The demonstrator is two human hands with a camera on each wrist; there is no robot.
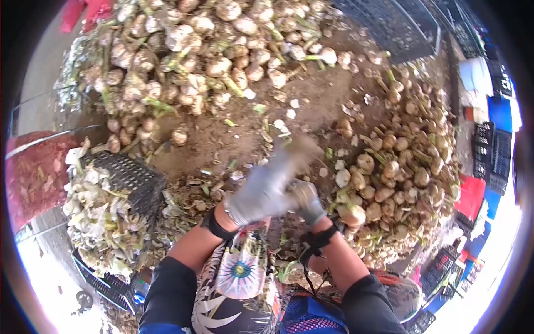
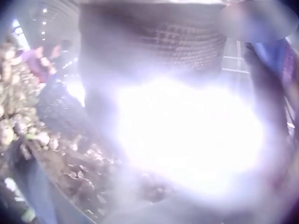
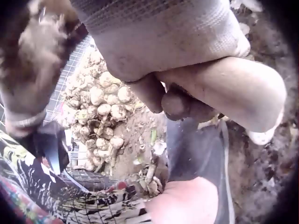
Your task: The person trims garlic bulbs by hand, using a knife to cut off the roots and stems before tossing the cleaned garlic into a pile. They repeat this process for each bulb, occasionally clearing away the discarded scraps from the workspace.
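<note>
The left hand [image 1: 264,189], in a dirty pale glove, reaches across in front of the body, its blurred fingers extended; no held thing shows. Just beside and below it is the gloved right hand [image 1: 306,201]. In the right wrist view the right hand [image 3: 187,60] fills the top with its fingers curled, and a pale edge [image 3: 261,135] shows under one finger; what it is cannot be made out. The left hand [image 3: 39,60] is blurred at the left there. Glare covers much of the left wrist view. Dirt-covered bulbs [image 1: 389,178] lie heaped right of the hands.
A larger bulb heap [image 1: 217,61] spreads across the far left and centre. Between the heaps is bare soil [image 1: 206,145] with scraps. A black crate [image 1: 130,181] stands at left by pale trimmings [image 1: 94,217]; another dark crate [image 1: 389,28] is at the upper right.
</note>
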